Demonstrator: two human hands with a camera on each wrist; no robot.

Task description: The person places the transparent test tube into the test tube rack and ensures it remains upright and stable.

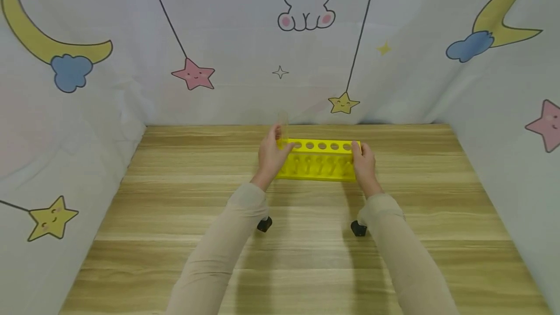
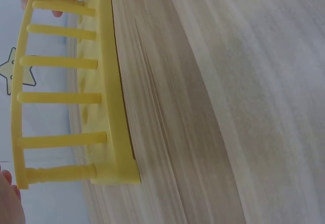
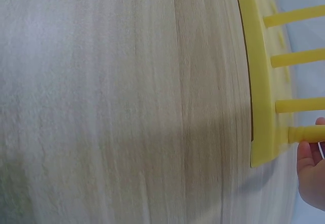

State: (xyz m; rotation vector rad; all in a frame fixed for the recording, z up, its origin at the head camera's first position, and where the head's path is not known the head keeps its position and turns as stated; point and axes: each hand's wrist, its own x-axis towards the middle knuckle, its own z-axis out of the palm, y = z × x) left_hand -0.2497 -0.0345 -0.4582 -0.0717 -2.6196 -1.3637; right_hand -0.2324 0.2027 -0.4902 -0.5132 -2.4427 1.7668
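Note:
A yellow test tube rack [image 1: 316, 150] stands near the back of the table, its row of round holes facing up. My left hand [image 1: 272, 155] grips the rack's left end, thumb over the top plate. Beside those fingers, a clear tube [image 1: 283, 123] rises upright at the leftmost hole; its lower part is hard to make out. The right end is held by my right hand [image 1: 364, 163], with the thumb in front. In the right wrist view, that hand's fingers [image 3: 306, 158] touch the end post. Yellow pegs [image 2: 61, 98] line the rack in the left wrist view.
The wood-grain table [image 1: 315, 266] stretches toward me and to both sides. White cloth walls [image 1: 245, 28] with printed stars, moons and a rabbit enclose the back and sides. Black pieces [image 1: 264, 224] show under both wrists.

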